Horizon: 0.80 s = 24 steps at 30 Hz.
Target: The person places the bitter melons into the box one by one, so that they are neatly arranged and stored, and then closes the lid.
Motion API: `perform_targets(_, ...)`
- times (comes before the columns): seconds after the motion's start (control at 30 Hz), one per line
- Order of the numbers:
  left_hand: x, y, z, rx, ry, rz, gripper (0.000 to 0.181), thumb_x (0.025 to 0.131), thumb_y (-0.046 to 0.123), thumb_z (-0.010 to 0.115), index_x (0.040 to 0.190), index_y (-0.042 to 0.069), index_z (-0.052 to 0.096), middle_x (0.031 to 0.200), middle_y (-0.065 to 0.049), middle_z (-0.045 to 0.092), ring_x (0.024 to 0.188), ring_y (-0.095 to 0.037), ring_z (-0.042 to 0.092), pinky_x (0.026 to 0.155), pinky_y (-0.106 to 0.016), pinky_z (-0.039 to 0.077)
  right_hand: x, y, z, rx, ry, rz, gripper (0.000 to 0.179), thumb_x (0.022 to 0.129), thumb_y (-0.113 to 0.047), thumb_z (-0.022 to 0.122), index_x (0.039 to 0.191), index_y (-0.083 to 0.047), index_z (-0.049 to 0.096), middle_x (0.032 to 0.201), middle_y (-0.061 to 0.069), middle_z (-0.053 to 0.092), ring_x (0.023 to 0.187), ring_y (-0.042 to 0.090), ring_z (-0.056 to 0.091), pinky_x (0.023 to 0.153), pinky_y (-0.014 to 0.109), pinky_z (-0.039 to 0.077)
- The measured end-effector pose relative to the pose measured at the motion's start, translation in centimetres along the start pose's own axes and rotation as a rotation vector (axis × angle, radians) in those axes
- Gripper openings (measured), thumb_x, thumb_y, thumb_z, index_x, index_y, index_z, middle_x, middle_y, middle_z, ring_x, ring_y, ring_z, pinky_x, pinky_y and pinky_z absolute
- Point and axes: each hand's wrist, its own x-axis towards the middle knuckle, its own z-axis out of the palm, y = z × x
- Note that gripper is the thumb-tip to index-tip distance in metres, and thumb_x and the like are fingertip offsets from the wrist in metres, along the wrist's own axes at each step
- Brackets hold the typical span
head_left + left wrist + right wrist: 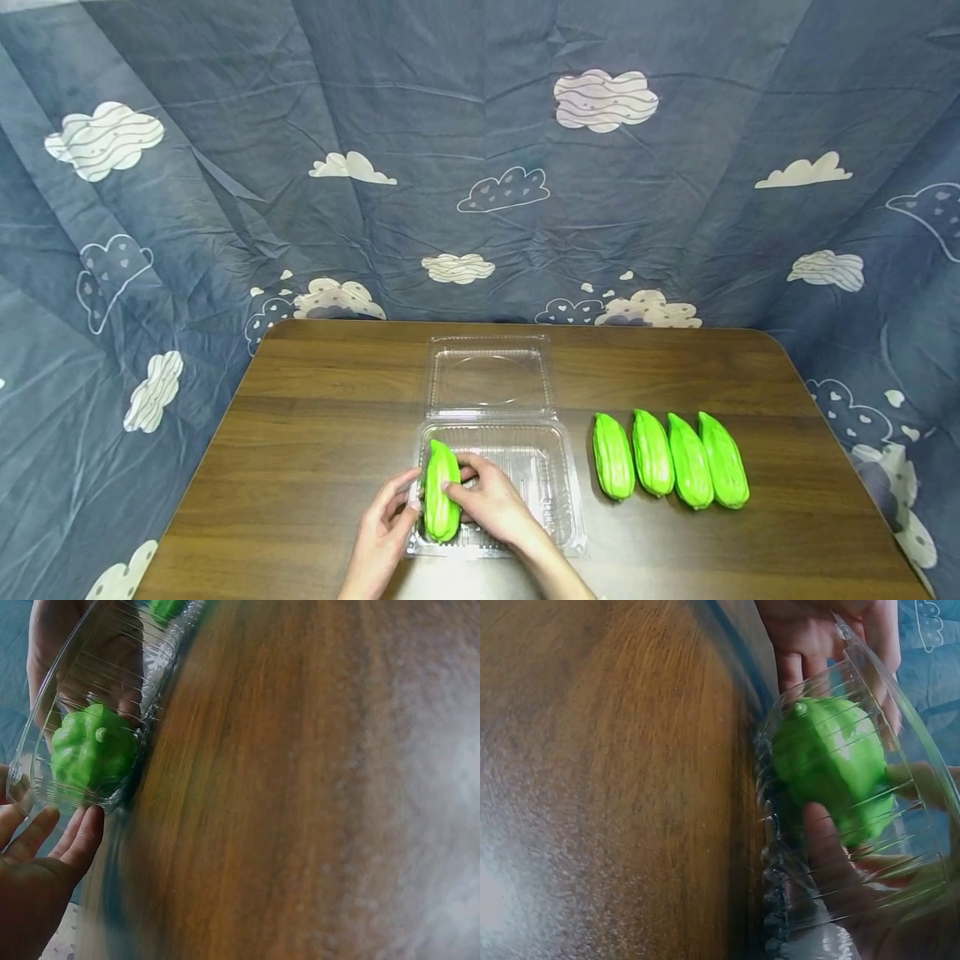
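Inside the left part of the clear plastic container [525, 500], my right hand [491, 500] grips a bright green, ridged bitter melon [441, 508], its thumb on top and fingers along the far side. The melon points away from me, and its lumpy end [94, 750] shows through the wall in the left wrist view. My left hand [386, 525] holds the container's left edge, with fingertips [91, 817] against the outside of the wall. In the right wrist view, the right thumb [825, 832] lies against the melon [832, 761].
Several more green bitter melons [652, 454] lie in a row on the wooden table [315, 417], right of the container. The container's lid [491, 379] is folded back flat behind it. A blue curtain [450, 125] with white clouds hangs beyond the table.
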Motion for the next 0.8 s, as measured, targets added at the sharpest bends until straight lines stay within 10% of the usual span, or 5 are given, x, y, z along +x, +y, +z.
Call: perform_targets(0.8,-0.1,0.1,0.0,0.004,-0.001,0.0,0.046,0.094,-0.002,0.057,0.138,0.006,0.052,0.132,-0.023,0.055,0.107,-0.023,0.061,0.085,-0.03,0.052,-1.1,-0.1,-1.5,0.024,0.007,0.036,0.062,0.088,-0.018,0.071,0.137,0.009,0.046,0.112,0.019,0.059,0.082,0.028,0.067,0.065,0.037,0.058)
